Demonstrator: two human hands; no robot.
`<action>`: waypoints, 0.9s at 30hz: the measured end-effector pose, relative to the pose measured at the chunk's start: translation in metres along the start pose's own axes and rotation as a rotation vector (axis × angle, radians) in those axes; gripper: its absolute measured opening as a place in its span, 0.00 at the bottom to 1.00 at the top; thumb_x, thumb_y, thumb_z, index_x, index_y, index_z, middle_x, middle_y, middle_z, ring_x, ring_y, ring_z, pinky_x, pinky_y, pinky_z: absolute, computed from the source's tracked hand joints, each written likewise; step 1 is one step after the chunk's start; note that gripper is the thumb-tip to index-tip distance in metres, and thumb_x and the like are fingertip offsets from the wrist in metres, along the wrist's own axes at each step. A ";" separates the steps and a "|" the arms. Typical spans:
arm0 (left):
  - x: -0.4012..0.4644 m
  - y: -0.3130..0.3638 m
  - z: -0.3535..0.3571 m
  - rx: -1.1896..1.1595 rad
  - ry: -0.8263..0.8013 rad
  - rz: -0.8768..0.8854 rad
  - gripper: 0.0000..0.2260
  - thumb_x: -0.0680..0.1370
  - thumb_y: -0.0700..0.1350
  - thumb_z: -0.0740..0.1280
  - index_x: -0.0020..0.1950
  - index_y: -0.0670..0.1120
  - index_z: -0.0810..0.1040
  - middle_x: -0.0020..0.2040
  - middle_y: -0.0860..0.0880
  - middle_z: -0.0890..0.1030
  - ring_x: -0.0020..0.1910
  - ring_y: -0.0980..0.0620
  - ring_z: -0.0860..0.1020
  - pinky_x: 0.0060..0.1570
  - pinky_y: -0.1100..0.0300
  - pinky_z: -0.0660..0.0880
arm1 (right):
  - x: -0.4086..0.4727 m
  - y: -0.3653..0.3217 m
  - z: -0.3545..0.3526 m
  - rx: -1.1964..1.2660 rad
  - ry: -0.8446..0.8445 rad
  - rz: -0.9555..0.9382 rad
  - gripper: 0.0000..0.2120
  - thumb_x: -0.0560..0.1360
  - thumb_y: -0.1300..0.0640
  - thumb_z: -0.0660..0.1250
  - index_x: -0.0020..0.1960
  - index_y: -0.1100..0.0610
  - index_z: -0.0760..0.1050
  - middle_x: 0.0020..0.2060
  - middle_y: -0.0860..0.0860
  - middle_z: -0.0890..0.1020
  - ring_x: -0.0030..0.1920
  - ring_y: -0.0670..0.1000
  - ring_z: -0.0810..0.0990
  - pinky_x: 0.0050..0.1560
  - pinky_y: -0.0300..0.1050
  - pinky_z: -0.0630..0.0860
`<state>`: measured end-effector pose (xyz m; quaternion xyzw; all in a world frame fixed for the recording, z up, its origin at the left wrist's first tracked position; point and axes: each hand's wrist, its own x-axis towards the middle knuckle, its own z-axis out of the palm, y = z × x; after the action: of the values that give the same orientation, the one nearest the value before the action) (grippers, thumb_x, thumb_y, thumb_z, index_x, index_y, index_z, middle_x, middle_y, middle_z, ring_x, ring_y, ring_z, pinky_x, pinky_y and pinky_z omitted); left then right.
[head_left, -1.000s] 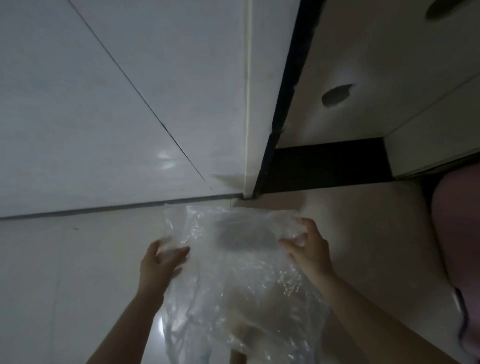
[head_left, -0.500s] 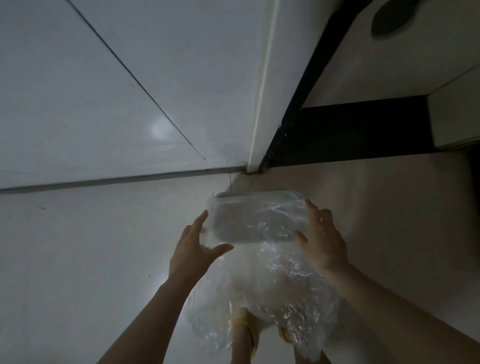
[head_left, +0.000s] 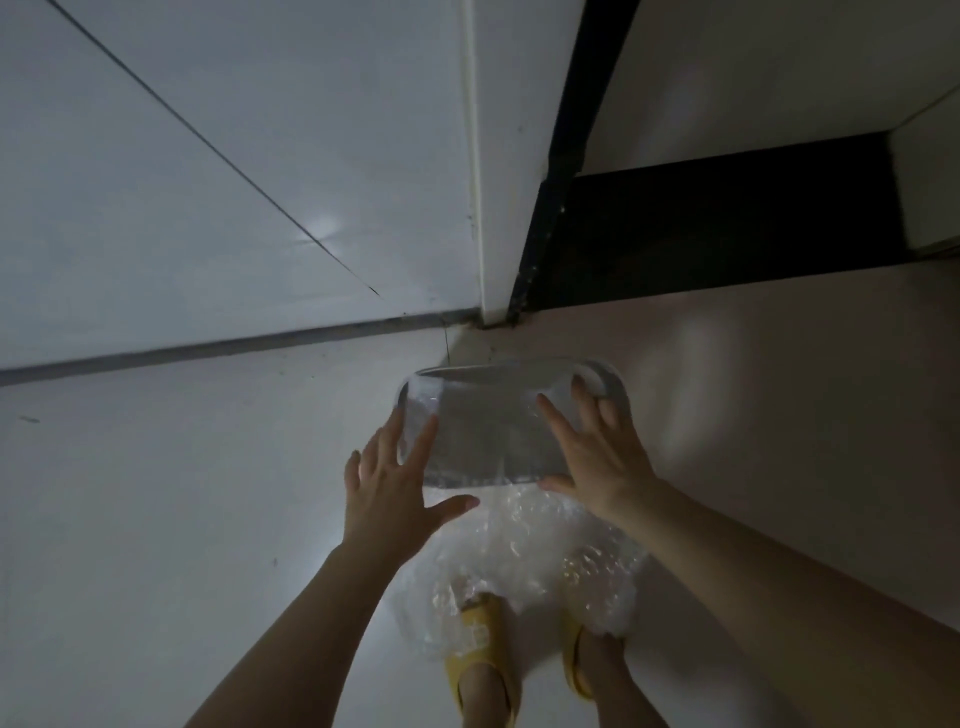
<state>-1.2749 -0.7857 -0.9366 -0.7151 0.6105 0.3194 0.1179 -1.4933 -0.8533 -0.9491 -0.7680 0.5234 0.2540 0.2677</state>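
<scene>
A grey rounded rectangular container (head_left: 498, 415) is in the middle of the head view, above the floor. A clear crinkled plastic bag (head_left: 524, 561) hangs from it toward my feet. My left hand (head_left: 395, 483) presses on the container's left side with straight, spread fingers and the thumb stretched under it. My right hand (head_left: 597, 457) lies on its right side, fingers straight and spread over the rim area. The bag covers part of the container's lower end.
Pale tiled floor (head_left: 156, 519) lies below, with a white wall panel (head_left: 208, 182) on the left. A dark recess (head_left: 717, 223) under white cabinet fronts (head_left: 779, 67) is at the back right. My feet in yellow slippers (head_left: 478, 660) stand beneath the bag.
Both hands went from pinching the bag's top edge to lying flat against the container's sides. The container now shows plainly, and my feet have come into view.
</scene>
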 end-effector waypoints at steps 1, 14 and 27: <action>0.002 0.000 0.005 0.057 0.010 0.014 0.45 0.62 0.76 0.49 0.75 0.59 0.45 0.78 0.45 0.44 0.76 0.40 0.50 0.71 0.39 0.49 | 0.002 0.000 0.006 -0.018 0.007 -0.006 0.44 0.70 0.33 0.59 0.74 0.46 0.39 0.76 0.58 0.43 0.73 0.62 0.50 0.72 0.59 0.54; -0.009 0.003 -0.002 -0.204 0.122 0.031 0.36 0.70 0.71 0.54 0.74 0.61 0.47 0.78 0.45 0.47 0.76 0.42 0.50 0.70 0.39 0.50 | -0.048 0.016 0.000 0.369 0.371 0.113 0.33 0.73 0.40 0.60 0.73 0.49 0.54 0.74 0.56 0.61 0.70 0.58 0.64 0.64 0.58 0.65; -0.057 -0.025 0.023 -0.719 0.151 -0.299 0.31 0.72 0.45 0.71 0.69 0.63 0.61 0.44 0.53 0.84 0.45 0.56 0.82 0.49 0.58 0.75 | -0.074 0.019 0.027 0.631 0.252 0.426 0.35 0.72 0.53 0.69 0.73 0.53 0.56 0.57 0.59 0.81 0.55 0.61 0.80 0.52 0.50 0.75</action>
<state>-1.2612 -0.7217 -0.9257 -0.8133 0.3559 0.4385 -0.1398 -1.5385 -0.7913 -0.9222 -0.5475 0.7520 0.0343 0.3653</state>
